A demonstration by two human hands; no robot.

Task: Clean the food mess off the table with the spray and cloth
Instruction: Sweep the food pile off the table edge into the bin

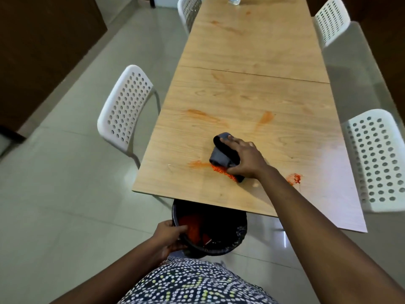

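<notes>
Head view: dark grey cloth (223, 155), bunched and folded, sits on the wooden table (252, 62) near its front edge, on top of a pile of orange crumbly food mess (222, 170). A second orange blob (294, 178) lies to the right, and faint orange smears (203, 116) run further up the tabletop.

Right hand (245, 159): arm stretched out over the table, palm down, fingers spread across the cloth and thumb curled round its near side, gripping it.

Left hand (169, 234): fingers curled over the rim of a black bin (232, 240) held just below the table edge, orange waste inside.

Spray bottle (234, 0) at the far end, mostly cropped.
</notes>
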